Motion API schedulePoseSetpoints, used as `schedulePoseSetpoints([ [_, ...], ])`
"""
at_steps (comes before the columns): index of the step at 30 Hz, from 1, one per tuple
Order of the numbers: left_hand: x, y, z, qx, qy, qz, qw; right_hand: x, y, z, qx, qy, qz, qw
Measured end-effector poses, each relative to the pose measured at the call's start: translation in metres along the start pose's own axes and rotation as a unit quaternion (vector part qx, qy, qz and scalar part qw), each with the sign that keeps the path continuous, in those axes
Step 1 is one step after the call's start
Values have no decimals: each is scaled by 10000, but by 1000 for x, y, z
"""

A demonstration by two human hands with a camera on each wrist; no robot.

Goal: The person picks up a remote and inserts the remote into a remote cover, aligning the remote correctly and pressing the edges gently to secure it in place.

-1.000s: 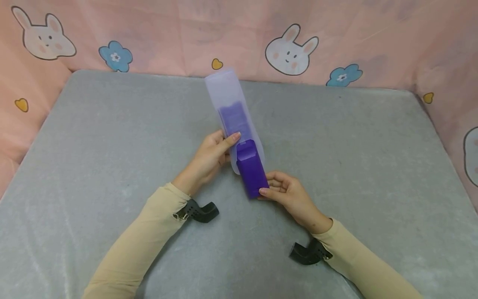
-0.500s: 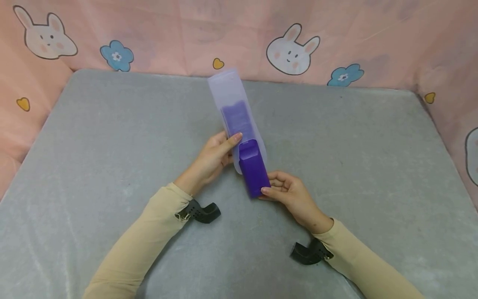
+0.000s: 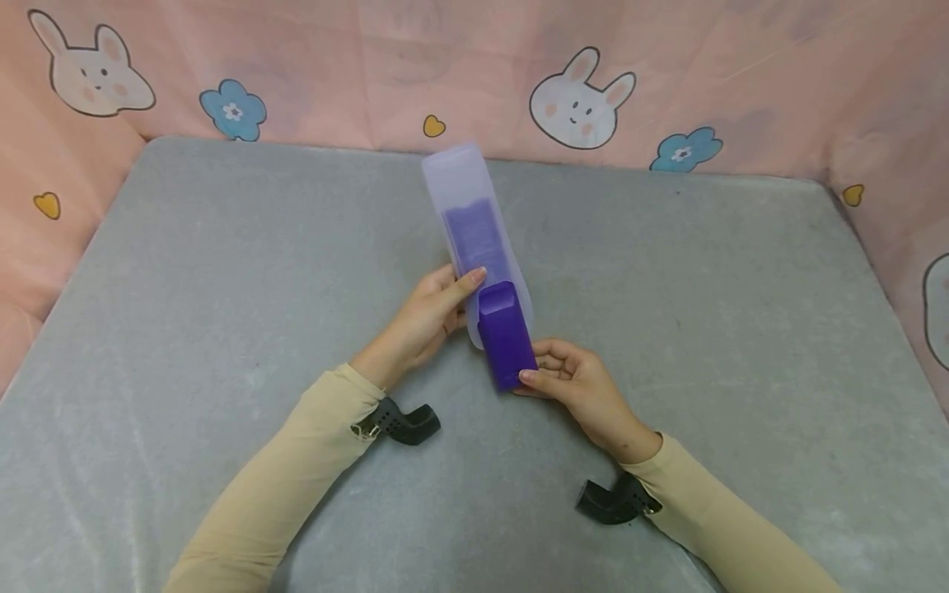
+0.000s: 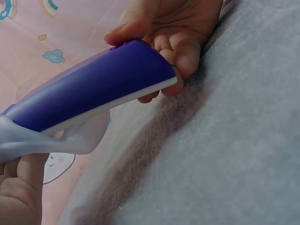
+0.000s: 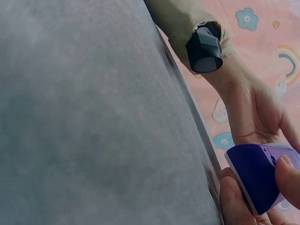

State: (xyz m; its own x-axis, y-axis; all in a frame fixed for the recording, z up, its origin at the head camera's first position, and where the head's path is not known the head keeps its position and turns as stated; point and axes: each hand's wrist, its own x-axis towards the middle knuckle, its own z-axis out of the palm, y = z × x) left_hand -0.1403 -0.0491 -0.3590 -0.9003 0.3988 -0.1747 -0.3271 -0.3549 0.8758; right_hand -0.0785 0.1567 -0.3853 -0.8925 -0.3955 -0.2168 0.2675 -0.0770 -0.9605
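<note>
The remote, a dark purple bar, lies a little beyond the middle of the grey desk, its far half pushed into the mouth of a translucent sleeve. Remote and sleeve share one long axis, running from near the person toward the far edge and leaning slightly left; the sleeve's closed end points at the far edge, just short of the pink cloth that walls in the desk.

The right hand is clamped on the near end of the remote, thumb on top and fingers curled under it, as the left wrist view shows from below. So the remote runs away from this hand, forward and a touch left, straight into the sleeve.

The left hand pinches the sleeve's left edge at its mouth, thumb lying across the top just beside the remote's far end, fingers under the sleeve. It sits left of the axis, further up than the right hand and touching the sleeve only.

A paler purple patch shows through the sleeve's middle; what it is cannot be told. Both forearms wear beige cuffs with black camera mounts at the wrists.
</note>
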Motion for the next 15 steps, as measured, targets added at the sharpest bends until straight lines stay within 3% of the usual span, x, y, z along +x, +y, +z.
schedulePoseSetpoints([
  [15,0,-4,1,34,-149,-164,9997,0,-1,1,13,64,8,10000],
])
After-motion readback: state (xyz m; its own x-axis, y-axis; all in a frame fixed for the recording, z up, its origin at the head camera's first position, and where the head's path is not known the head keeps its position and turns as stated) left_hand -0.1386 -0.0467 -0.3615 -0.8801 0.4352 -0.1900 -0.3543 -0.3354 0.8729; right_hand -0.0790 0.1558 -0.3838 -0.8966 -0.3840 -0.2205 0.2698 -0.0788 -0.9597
